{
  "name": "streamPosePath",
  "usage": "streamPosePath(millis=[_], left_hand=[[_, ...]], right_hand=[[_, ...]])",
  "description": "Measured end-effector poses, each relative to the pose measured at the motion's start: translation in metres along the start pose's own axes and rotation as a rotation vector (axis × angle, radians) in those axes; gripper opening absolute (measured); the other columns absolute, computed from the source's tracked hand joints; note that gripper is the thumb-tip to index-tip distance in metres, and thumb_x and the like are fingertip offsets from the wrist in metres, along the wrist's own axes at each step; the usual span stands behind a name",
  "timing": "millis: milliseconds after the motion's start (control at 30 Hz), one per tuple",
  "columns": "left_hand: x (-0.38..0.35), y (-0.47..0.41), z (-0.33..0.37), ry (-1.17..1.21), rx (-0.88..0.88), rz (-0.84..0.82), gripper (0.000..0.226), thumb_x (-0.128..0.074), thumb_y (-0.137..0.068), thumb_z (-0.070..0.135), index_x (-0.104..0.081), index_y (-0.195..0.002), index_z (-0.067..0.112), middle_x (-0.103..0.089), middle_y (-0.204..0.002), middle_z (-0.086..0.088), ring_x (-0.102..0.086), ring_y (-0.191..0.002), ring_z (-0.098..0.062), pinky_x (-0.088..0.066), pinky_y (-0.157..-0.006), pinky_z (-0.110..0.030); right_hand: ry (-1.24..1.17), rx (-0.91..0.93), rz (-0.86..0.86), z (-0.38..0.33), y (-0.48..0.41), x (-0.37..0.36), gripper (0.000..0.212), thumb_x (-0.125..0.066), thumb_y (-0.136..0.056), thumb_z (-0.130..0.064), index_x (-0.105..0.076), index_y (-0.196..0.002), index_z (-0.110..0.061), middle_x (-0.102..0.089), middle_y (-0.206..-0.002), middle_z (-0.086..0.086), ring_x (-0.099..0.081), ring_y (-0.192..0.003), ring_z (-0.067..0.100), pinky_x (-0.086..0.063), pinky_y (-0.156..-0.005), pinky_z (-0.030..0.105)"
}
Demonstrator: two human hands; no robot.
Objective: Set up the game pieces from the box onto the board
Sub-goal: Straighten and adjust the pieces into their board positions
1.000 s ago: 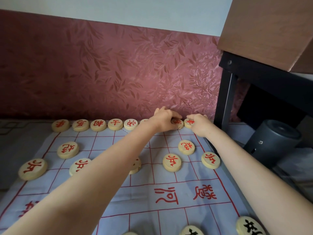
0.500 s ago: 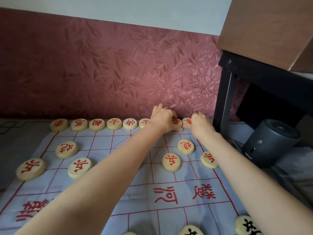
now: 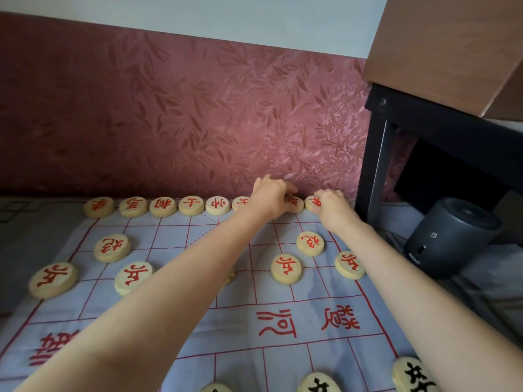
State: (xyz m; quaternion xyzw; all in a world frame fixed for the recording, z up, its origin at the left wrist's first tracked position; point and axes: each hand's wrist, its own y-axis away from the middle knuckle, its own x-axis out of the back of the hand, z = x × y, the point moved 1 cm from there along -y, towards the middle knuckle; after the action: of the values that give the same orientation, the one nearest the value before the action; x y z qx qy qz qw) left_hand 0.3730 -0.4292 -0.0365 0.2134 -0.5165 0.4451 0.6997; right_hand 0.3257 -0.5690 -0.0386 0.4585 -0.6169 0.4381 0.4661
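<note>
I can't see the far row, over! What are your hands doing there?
Left hand grips the next-to-corner red piece. Right hand pinches the corner red piece. Nothing blocking either.

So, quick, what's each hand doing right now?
Left hand: pinches the back-row red piece beside the corner.
Right hand: grips the corner red piece.

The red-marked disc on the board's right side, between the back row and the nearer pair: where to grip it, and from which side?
Pinch the disc by its rim, on opposite edges, from straight above. It lies flat on the cloth board, so only its low side wall offers a grip, and nothing touches it.
</note>
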Motion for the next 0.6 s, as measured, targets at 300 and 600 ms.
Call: streamPosePath(millis=[300, 600], left_hand=[[-0.0047, 0.005, 0.0018, -0.041, 0.041, 0.102, 0.041, -0.061, -0.081, 0.046, -0.064, -0.114, 0.021, -0.062, -0.112, -0.008, -0.036, -0.112, -0.029, -0.026, -0.089, -0.034], [-0.0083, 0.0062, -0.0001, -0.008, 0.055, 0.122, 0.046, -0.063, -0.079, 0.049, -0.062, -0.116, 0.022, -0.063, -0.11, -0.007, -0.037, -0.111, -0.028, -0.026, -0.09, -0.035]], right_hand=[[0.013, -0.048, 0.001, -0.0016, 0.0012, -0.0006, 0.035, -0.048, -0.096, -0.016, -0.047, -0.127, 0.0, -0.046, -0.132, 0.019, -0.034, -0.127, 0.033, -0.031, -0.103, 0.038], [0.018, -0.038, -0.024, -0.0031, 0.004, 0.0018, 0.038, -0.046, -0.096, -0.015, -0.043, -0.132, -0.001, -0.043, -0.135, 0.018, -0.032, -0.129, 0.032, -0.031, -0.104, 0.04]])
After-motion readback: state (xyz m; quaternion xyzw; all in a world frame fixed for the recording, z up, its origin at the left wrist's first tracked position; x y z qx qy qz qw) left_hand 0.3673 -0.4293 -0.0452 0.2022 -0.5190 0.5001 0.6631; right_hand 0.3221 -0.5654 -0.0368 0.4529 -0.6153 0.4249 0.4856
